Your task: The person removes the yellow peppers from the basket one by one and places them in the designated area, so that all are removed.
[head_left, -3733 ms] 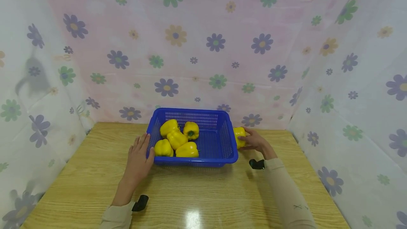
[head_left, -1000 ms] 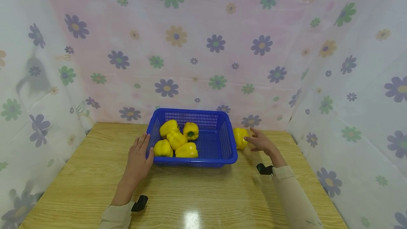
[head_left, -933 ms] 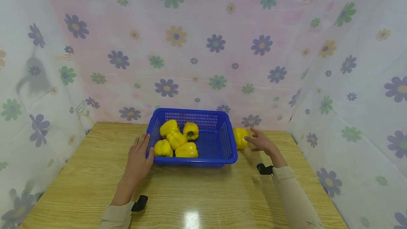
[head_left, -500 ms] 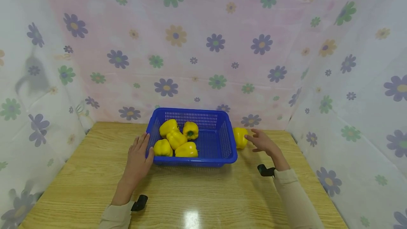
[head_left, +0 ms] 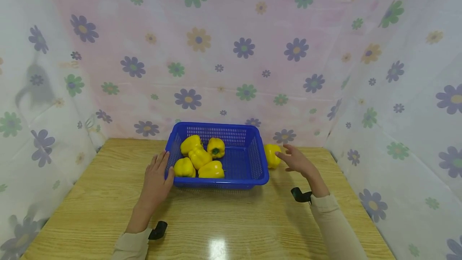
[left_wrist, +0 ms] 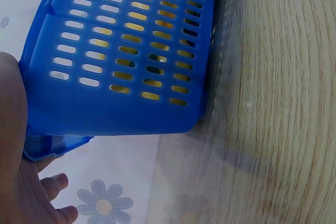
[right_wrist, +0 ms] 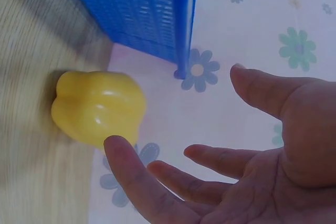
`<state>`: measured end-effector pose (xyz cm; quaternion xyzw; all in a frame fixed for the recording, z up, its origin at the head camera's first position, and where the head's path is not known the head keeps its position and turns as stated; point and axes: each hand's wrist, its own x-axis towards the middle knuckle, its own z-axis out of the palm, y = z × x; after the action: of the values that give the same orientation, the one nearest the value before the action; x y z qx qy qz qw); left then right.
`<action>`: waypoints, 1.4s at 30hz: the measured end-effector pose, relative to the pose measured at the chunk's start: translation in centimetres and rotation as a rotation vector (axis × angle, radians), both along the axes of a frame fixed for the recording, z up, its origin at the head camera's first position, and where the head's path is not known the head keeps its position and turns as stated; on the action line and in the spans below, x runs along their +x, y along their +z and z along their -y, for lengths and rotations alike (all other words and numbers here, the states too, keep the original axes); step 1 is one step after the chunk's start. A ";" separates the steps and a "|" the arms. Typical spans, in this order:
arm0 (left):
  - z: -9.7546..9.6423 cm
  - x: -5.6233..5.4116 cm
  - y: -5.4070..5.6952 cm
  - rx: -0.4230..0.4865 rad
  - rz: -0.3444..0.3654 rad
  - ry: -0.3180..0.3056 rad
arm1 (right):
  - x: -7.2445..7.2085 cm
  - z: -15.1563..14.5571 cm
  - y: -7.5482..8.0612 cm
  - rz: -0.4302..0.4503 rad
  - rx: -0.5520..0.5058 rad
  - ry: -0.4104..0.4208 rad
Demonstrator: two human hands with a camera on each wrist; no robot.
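A blue slotted plastic basket (head_left: 216, 182) stands on the table with several yellow bell peppers (head_left: 200, 158) grouped in its left half. My left hand (head_left: 156, 179) rests on the basket's left rim, fingers extended; the left wrist view shows the basket's slotted side wall (left_wrist: 115, 114) beside that hand. One more yellow bell pepper (head_left: 272, 156) sits on the table just outside the basket's right wall. Beside it my right hand (head_left: 297, 161) hovers with spread fingers and nothing in its grasp. In the right wrist view, a fingertip (right_wrist: 116, 146) overlaps the edge of this pepper (right_wrist: 100, 106).
The wood-grain table (head_left: 223, 220) backs onto a flower-printed curtain (head_left: 223, 51), which also runs along both sides. The basket stands near the table's back edge. A dark camera mount (head_left: 158, 230) sits at the left wrist, and another mount (head_left: 301, 195) at the right.
My right hand has let go of the pepper beside the basket and drawn back slightly to the right. The pepper stays there. Left hand and basket hold their places.
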<state>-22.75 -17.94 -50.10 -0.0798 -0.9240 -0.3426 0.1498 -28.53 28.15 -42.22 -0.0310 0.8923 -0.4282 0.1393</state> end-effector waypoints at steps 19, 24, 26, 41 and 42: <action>0.0 0.0 0.2 0.000 0.013 -0.003 | 0.9 2.6 2.1 -0.172 0.151 0.075; 0.0 0.1 0.4 0.000 0.020 0.000 | 1.3 3.3 2.1 -0.228 0.123 0.068; 0.0 0.1 0.4 -0.001 0.020 0.000 | 1.5 3.7 2.0 -0.248 0.110 0.055; 0.0 0.2 0.4 0.000 0.011 -0.003 | 3.3 8.3 -0.7 -0.484 -0.186 -0.024; 0.0 0.2 0.4 0.000 0.011 -0.003 | 3.4 8.5 -1.0 -0.487 -0.198 -0.034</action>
<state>-22.60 -17.89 -49.74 -0.0794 -0.9246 -0.3435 0.1443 -25.12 19.62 -43.18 -0.1317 0.8537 -0.4958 -0.0903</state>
